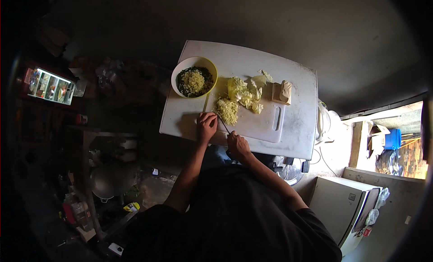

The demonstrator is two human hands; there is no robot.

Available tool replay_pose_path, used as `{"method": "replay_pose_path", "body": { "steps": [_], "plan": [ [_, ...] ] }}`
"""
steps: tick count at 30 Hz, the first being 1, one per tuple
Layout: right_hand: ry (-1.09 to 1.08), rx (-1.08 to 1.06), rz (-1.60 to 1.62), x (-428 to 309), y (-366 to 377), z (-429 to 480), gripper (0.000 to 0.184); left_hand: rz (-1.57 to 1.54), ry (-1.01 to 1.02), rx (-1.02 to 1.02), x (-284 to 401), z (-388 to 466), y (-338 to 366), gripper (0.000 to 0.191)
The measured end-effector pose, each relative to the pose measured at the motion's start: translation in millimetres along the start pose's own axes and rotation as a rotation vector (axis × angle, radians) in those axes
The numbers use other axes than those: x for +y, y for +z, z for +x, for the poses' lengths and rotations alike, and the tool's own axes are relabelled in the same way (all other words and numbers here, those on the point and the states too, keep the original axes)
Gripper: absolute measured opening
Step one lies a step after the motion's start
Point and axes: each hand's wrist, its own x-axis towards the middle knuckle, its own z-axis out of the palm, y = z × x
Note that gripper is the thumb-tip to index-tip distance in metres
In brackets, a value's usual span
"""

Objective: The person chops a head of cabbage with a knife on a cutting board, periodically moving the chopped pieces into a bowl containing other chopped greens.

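Note:
My right hand grips the handle of a knife, whose blade points up and left toward my left hand. The left fingers are bent together by the blade's tip; whether they pinch something cannot be told. Beside them a heap of finely chopped pale yellow cabbage lies on a white plastic cutting board. Loose cabbage leaves lie above and right of the heap. A bowl with a yellow-green rim holds dark green chopped greens topped with pale chopped bits.
A pale block-like object stands at the board's upper right. All this is on a white table against a wall. At the lower right is a white refrigerator; a dark wooden stand is at the left.

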Motion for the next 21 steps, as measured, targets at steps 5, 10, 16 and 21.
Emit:
{"method": "replay_pose_path", "body": {
  "steps": [5, 10, 16, 21],
  "plan": [
    [0.018, 0.006, 0.05, -16, -15, -7, 0.02, 0.006, -0.056, -0.006, -9, -8, 0, 0.01],
    [0.081, -0.023, 0.056, -12, -14, -4, 0.022, 0.001, -0.08, -0.037, -1, -3, -2, 0.008],
    [-0.003, 0.017, -0.015, -4, -1, -3, 0.022, 0.015, -0.035, -0.013, -1, -4, -2, 0.008],
    [-0.038, 0.082, -0.079, -4, 10, 5, 0.027, -0.035, -0.035, 0.011, 0, -1, -1, 0.006]
  ]
}}
